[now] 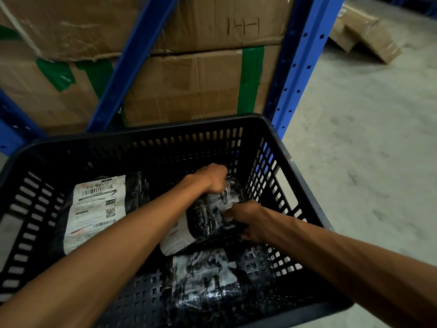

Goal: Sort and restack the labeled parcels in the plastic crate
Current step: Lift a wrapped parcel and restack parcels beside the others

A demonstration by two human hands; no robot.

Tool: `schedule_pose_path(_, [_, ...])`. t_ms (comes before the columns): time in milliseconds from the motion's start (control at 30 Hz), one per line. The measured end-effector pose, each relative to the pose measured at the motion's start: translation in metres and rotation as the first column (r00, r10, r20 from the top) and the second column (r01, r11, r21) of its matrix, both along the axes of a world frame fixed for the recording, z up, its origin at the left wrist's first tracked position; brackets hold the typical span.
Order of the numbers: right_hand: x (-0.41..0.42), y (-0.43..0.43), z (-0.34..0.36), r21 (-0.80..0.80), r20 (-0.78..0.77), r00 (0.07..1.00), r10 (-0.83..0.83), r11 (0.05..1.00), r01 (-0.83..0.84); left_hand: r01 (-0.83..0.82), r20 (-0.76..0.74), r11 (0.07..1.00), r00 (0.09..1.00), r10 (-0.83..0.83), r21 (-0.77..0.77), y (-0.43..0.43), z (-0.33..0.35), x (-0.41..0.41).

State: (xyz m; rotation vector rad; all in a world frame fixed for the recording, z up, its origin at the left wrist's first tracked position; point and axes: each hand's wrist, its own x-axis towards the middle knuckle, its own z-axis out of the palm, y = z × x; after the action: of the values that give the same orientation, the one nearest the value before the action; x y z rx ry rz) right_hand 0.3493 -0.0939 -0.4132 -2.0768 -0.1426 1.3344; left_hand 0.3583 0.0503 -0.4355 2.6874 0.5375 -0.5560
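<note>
I have both hands on 1 black poly-wrapped parcel [208, 216] at the right of the crate [281, 166]: left hand [211, 177] clenched on its far end, right hand [246, 218] gripping its near side. It looks soft, light and slick, so I'd hold the bulk, not the loose film.

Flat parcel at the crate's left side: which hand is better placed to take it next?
Left, probably. Both hands grip the middle parcel now, but the left hand reaches in from that side, its forearm passing right beside the flat parcel. The right hand would have to cross over the middle parcel.
</note>
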Motion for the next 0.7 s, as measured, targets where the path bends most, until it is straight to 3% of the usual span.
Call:
schedule_pose_path(133, [-0.005, 0.007, 0.015, 0.093, 0.064, 0.967, -0.246, 0.966, 0.240, -0.157, 0.094, 0.977, 0.981, 0.172, -0.146, 0.000, 0.021, 0.000])
schedule_pose_path(233, [-0.012, 0.006, 0.026, 0.008, 0.383, 0.898, -0.215, 0.973, 0.230, -0.339, 0.052, 0.844, 0.917, 0.394, -0.416, -0.001, 0.042, -0.007])
schedule_pose_path(333, [-0.020, -0.006, 0.043, 0.079, 0.601, 0.788, -0.132, 0.991, 0.106, -0.487, -0.068, 0.535, 0.780, 0.622, -0.691, -0.007, 0.067, -0.024])
schedule_pose_path(467, [-0.033, -0.019, 0.072, 0.014, 0.896, 0.442, 0.037, 0.994, -0.112, -0.468, -0.311, 0.026, 0.626, 0.715, -0.883, -0.018, 0.110, -0.050])
schedule_pose_path(533, [-0.041, -0.024, 0.086, -0.045, 0.963, 0.247, 0.106, 0.969, -0.242, -0.418, -0.290, -0.023, 0.588, 0.755, -0.908, -0.023, 0.124, -0.063])
schedule_pose_path(600, [-0.052, -0.028, 0.094, -0.142, 0.982, 0.065, 0.177, 0.921, -0.362, -0.381, -0.187, 0.025, 0.508, 0.841, -0.924, -0.027, 0.130, -0.076])
schedule_pose_path(700, [-0.068, -0.034, 0.099, -0.221, 0.975, -0.095, 0.200, 0.863, -0.454, -0.290, -0.101, 0.018, 0.390, 0.915, -0.957, -0.025, 0.129, -0.101])
